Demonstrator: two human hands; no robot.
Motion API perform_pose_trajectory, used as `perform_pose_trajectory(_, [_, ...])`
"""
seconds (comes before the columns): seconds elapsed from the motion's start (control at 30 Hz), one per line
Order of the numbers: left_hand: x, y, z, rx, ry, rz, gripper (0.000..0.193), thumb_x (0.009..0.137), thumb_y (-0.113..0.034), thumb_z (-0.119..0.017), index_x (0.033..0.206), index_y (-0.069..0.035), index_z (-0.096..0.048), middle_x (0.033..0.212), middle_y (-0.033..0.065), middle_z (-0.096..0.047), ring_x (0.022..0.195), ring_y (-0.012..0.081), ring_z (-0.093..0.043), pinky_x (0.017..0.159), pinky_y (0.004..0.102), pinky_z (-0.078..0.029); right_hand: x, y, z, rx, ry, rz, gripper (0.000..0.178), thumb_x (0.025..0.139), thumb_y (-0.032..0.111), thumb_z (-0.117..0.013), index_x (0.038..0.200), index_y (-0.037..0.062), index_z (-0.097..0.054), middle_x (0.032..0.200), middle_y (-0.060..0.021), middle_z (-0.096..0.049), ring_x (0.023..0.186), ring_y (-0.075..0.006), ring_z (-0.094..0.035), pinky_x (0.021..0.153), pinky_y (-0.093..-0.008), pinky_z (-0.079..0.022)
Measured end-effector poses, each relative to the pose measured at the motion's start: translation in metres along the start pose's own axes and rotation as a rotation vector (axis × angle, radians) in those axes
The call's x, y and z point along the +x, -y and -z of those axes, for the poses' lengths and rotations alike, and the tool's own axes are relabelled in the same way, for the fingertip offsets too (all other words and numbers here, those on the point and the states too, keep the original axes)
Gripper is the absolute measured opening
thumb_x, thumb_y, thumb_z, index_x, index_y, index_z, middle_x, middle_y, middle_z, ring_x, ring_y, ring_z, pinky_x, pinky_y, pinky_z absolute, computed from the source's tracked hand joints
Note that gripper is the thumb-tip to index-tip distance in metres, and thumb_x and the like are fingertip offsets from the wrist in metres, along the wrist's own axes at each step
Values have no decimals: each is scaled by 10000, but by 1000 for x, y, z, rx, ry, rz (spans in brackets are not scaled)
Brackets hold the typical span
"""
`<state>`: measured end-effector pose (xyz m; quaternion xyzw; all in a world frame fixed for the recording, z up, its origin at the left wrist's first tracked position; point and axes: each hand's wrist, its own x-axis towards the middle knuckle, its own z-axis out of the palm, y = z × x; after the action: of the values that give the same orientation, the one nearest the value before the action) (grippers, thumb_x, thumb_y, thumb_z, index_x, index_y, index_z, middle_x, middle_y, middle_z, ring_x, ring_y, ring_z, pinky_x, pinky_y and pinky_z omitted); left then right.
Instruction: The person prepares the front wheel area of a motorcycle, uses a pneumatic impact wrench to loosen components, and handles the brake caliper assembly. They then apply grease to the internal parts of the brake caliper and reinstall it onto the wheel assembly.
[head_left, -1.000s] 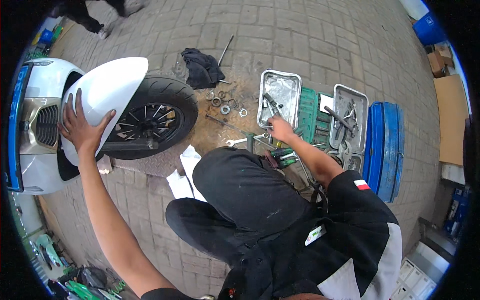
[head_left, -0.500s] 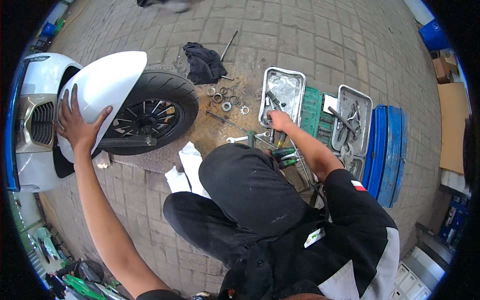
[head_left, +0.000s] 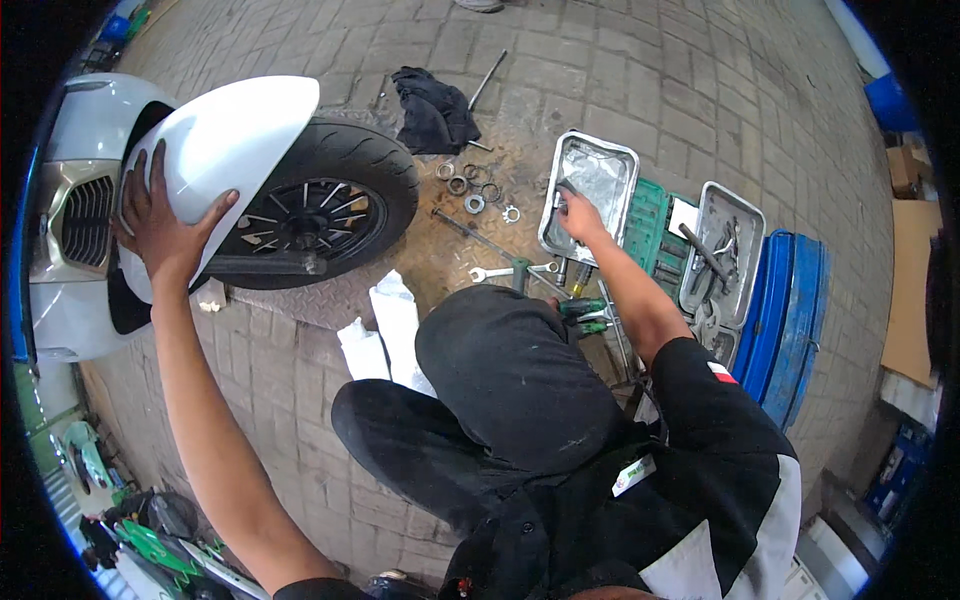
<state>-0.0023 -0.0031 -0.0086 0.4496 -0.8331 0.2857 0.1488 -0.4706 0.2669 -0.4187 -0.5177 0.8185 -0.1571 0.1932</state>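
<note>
White fender (head_left: 250,120) is at our left, over part of the black front wheel (head_left: 330,215), and our left hand (head_left: 165,235) stays spread wide upon it, with thumb apart from fingers, pressing but not closed around it. What has changed is our right hand (head_left: 582,216): it has gone from the near edge of the metal tray (head_left: 605,170) further inside, to a dark tool (head_left: 566,187). We cannot tell if the fingers are closed on this tool. So we judge that our work is now divided, one hand steadying, the other busy with tools. We count one fender, one wheel, six metal rings (head_left: 474,204) on the floor, of which one is toothed, one open-ended wrench (head_left: 490,273), one black cloth (head_left: 430,112), one green case (head_left: 645,220), one blue toolbox (head_left: 785,320), and at least two trays.
</note>
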Motion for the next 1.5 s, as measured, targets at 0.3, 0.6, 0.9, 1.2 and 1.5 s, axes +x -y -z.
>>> perform_pose_trajectory(0.3, [3,0,-3,-36,-78,-80,1152,587,-791,-677,1513,-288,-213,1542,81,-244,1438,343,-161,1113,654,-71,-1,6,7,-69,70,-53,521,713,217,-748,1156,40,-536,1025,-220,-642,996,-393,-611,833,-463,-505])
perform_pose_trajectory(0.6, [0,2,0,40,-67,-107,1122,593,-788,-678,1508,-326,-220,1538,77,-257,1441,326,-163,1112,648,-59,-63,9,31,182,-19,3,387,781,206,-691,1122,63,-578,1072,-179,-599,962,-373,-603,828,-461,-494])
perform_pose_trajectory(0.9, [3,1,2,0,-100,-125,1111,608,-770,-679,1510,-318,-215,1545,61,-245,1450,300,-152,1112,651,-55,-115,57,-7,-197,191,414,405,702,100,-649,1098,29,-598,1106,-122,-566,1130,-294,-485,955,-393,-391])
perform_pose_trajectory(1.2, [2,7,-4,20,-33,-54,1125,604,-777,-678,1515,-317,-203,1551,71,-239,1445,326,-155,1109,650,-48,-116,68,-40,-230,291,177,315,796,102,-567,1099,14,-583,1082,-160,-573,1052,-336,-539,887,-426,-457])
perform_pose_trajectory(1.5, [1,5,1,17,34,6,1118,609,-769,-681,1516,-334,-193,1549,66,-247,1438,328,-164,1115,627,-49,-118,54,-25,-86,386,210,304,830,123,-545,1119,30,-549,1085,-199,-552,979,-373,-616,808,-466,-511])
